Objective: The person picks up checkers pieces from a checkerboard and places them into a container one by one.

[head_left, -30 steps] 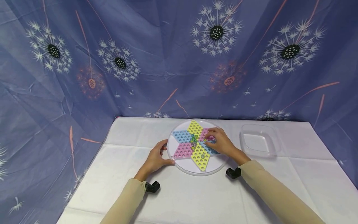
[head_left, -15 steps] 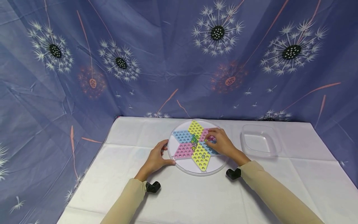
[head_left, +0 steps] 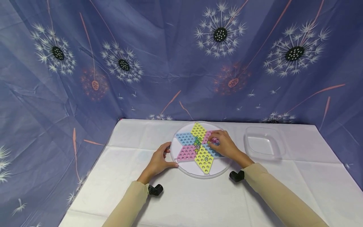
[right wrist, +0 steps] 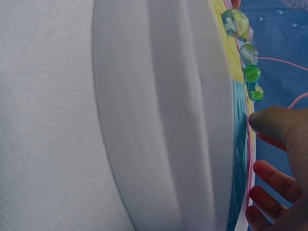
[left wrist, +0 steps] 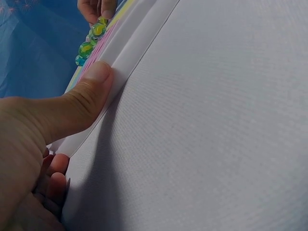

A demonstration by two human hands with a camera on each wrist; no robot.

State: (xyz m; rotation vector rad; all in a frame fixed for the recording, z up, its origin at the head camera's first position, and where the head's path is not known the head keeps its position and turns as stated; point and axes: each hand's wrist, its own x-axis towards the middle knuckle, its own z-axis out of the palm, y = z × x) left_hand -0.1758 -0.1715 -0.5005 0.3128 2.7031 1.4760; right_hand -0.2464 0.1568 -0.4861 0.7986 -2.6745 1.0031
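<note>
A round white Chinese checkers board (head_left: 187,165) with a star of yellow, blue and pink points lies on the table. My left hand (head_left: 157,160) grips its left rim; in the left wrist view the thumb (left wrist: 94,79) presses on the rim and the other fingers curl beside its edge. Above the right half of the board, my right hand (head_left: 224,145) pinches a small yellow-green marble (head_left: 208,142) between thumb and fingertip, close over the holes. Several glass marbles (head_left: 197,142) cluster at the star's centre. A clear one (head_left: 206,159) sits in the near yellow point.
A clear plastic tub (head_left: 262,156) stands on the white tablecloth (head_left: 198,201) right of the board. Behind and to the left hangs a blue dandelion-print cloth (head_left: 158,47). Each wrist carries a small black camera (head_left: 155,189).
</note>
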